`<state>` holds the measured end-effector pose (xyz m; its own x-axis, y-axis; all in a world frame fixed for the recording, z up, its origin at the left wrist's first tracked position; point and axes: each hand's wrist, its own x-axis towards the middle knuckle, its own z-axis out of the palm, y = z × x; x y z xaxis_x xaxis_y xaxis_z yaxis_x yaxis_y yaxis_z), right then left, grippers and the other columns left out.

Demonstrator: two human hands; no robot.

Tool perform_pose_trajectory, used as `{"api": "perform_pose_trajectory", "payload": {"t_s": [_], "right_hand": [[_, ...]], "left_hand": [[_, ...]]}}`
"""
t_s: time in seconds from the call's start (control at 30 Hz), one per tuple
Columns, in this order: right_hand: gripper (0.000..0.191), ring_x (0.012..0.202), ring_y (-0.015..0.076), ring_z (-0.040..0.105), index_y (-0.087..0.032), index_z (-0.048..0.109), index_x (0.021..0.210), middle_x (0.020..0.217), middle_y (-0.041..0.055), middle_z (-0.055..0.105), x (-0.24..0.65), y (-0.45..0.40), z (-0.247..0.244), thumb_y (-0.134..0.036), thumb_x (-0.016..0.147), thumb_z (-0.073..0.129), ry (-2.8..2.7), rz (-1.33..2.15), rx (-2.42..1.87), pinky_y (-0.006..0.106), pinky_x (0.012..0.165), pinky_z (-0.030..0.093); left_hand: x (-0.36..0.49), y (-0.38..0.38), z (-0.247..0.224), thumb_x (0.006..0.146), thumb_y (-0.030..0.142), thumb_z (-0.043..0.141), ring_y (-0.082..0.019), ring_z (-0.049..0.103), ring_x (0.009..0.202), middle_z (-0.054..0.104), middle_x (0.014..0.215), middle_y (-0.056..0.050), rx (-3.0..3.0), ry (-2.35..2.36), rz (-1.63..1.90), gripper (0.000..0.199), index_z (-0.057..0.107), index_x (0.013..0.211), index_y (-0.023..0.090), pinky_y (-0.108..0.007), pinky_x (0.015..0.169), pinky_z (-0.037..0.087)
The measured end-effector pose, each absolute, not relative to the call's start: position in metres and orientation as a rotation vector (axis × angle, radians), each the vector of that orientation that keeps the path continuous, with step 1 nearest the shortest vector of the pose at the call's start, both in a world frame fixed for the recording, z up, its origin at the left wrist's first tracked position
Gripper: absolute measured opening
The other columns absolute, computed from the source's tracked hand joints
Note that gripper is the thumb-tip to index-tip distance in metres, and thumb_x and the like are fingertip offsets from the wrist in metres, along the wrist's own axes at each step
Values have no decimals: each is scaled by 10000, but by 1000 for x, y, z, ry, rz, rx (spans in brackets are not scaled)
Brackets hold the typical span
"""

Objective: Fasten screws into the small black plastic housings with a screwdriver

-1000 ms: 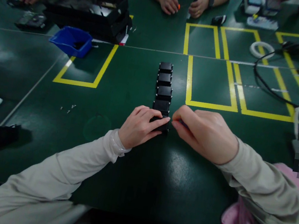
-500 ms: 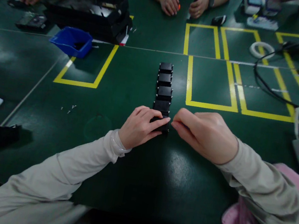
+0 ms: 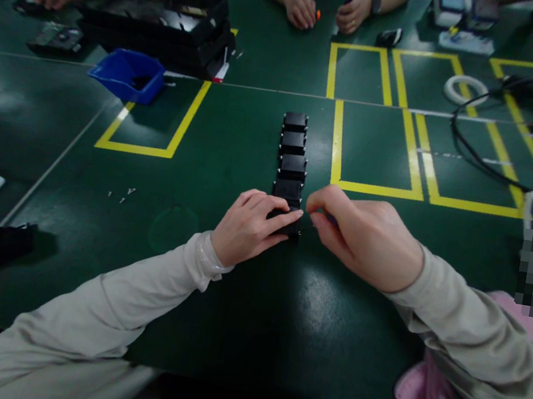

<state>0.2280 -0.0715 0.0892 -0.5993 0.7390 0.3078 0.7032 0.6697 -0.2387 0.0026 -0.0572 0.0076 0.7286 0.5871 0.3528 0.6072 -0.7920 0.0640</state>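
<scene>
green table [image 3: 226, 328], yellow tape outlines [image 3: 135, 148], row of black blocks [image 3: 293, 164], blue bin [image 3: 127, 74], small screws [image 3: 122, 199], white ring [image 3: 449, 87]

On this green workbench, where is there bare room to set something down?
Bare: between the left yellow tape outline and the black block row; inside the tape rectangle just right of that row. Crowded: the row's near end, at the left hand and right hand; far left, around the black trays.

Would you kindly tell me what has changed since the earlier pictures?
The right hand has raised its index finger slightly away from its thumb, and a thin dark item now shows beside the nearest black block. The left hand stays on that block; the other blocks haven't visibly moved.
</scene>
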Motion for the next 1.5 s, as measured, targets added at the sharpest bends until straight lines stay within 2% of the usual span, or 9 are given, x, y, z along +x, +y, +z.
{"api": "perform_pose_trajectory", "payload": {"t_s": [0.17,0.37,0.53,0.73,0.9,1.07,1.23,1.43,1.5], "right_hand": [[354,454,108,439,-173,556,863,539,-31,503,229,-71,89,-382,1028,322,-2533,110,-1109,256,506,227],[251,473,102,441,-155,566,973,603,-23,554,228,-71,86,-261,998,339,-2484,129,-1096,244,506,241],[390,456,105,414,-178,557,848,527,-34,484,228,-71,85,-401,1029,293,-2499,106,-1108,254,511,223],[286,484,99,445,-161,560,946,606,-18,552,228,-71,85,-279,1009,307,-2488,146,-1093,248,514,242],[392,458,107,404,-182,563,842,525,-30,480,228,-71,87,-392,1025,288,-2524,96,-1098,261,512,223],[314,486,106,441,-159,575,936,579,-19,529,227,-72,89,-286,1011,297,-2520,121,-1115,245,510,243],[370,460,107,412,-176,572,854,528,-31,486,227,-73,88,-381,1023,315,-2515,60,-1087,257,509,224],[283,488,108,450,-156,573,978,579,-19,536,227,-73,90,-267,993,313,-2516,148,-1124,239,508,245],[296,485,108,438,-160,576,963,564,-25,520,228,-72,89,-289,1000,312,-2506,143,-1102,244,509,242]], "left_hand": [[3,-57,8,919,280,630,-262,569,1106,617,1198,-100,-2878,-1010,-560,432,547,1340,227,-448,985,429],[2,-57,9,927,291,611,-263,567,1104,611,1190,-108,-2878,-987,-541,427,549,1344,227,-448,982,427],[2,-57,9,919,273,609,-270,562,1108,604,1208,-107,-2887,-991,-538,458,533,1367,218,-455,983,426],[2,-57,8,915,268,600,-272,566,1104,605,1195,-117,-2878,-971,-554,451,538,1358,212,-463,981,431],[2,-57,8,908,258,604,-270,566,1103,602,1203,-112,-2880,-993,-563,455,539,1357,217,-465,987,433],[2,-57,9,908,259,605,-273,563,1111,603,1199,-113,-2883,-972,-559,450,544,1352,218,-468,986,430],[2,-56,8,914,269,599,-274,559,1105,598,1205,-115,-2875,-979,-559,466,527,1372,214,-465,984,431],[3,-57,8,906,275,616,-267,566,1102,607,1192,-104,-2872,-981,-549,446,551,1345,231,-461,989,426],[3,-57,8,906,270,614,-267,565,1100,606,1192,-106,-2871,-980,-552,449,547,1348,231,-460,984,428]]}}
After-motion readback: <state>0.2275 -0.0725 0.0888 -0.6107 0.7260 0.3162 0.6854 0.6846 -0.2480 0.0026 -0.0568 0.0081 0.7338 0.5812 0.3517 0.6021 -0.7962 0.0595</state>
